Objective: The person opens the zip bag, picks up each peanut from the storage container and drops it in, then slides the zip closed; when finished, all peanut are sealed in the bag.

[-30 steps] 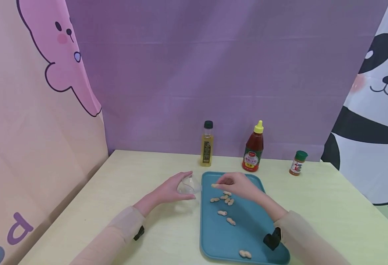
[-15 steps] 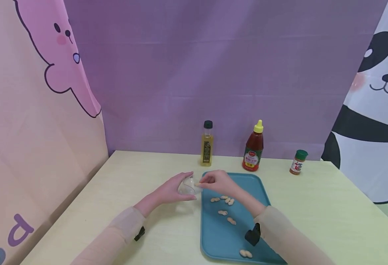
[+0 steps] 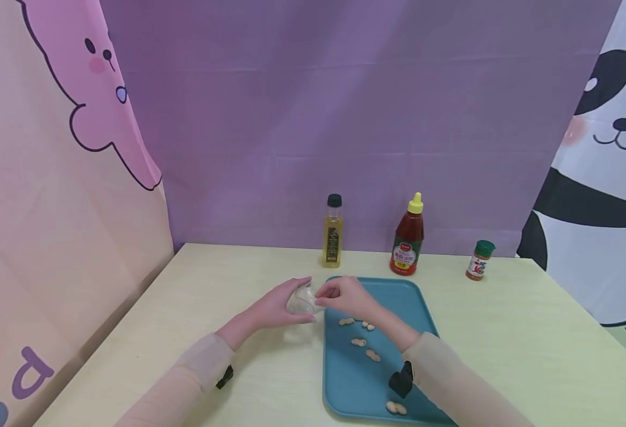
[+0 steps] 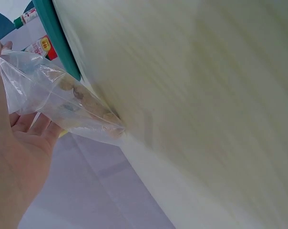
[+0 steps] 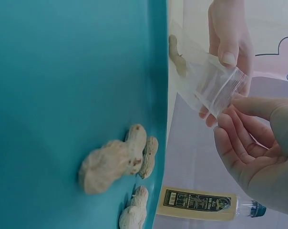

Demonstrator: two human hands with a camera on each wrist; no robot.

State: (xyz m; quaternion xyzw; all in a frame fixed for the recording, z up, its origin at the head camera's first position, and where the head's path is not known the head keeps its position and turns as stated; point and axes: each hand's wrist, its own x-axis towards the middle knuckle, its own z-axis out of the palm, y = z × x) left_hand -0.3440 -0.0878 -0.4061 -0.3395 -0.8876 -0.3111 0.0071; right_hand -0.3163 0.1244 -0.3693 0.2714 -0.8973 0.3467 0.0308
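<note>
I hold a clear plastic bag in my left hand, thumb on one side and fingers on the other, with bagged peanuts in its lower part, below that grip. My right hand is at the bag's mouth, its fingers bent and fingertips close to the thumb; I cannot tell whether they pinch anything. Below and nearer me than that hand, loose peanuts lie on the blue tray. Beyond both hands stand an oil bottle and a red sauce bottle, with a green-capped jar farther right.
</note>
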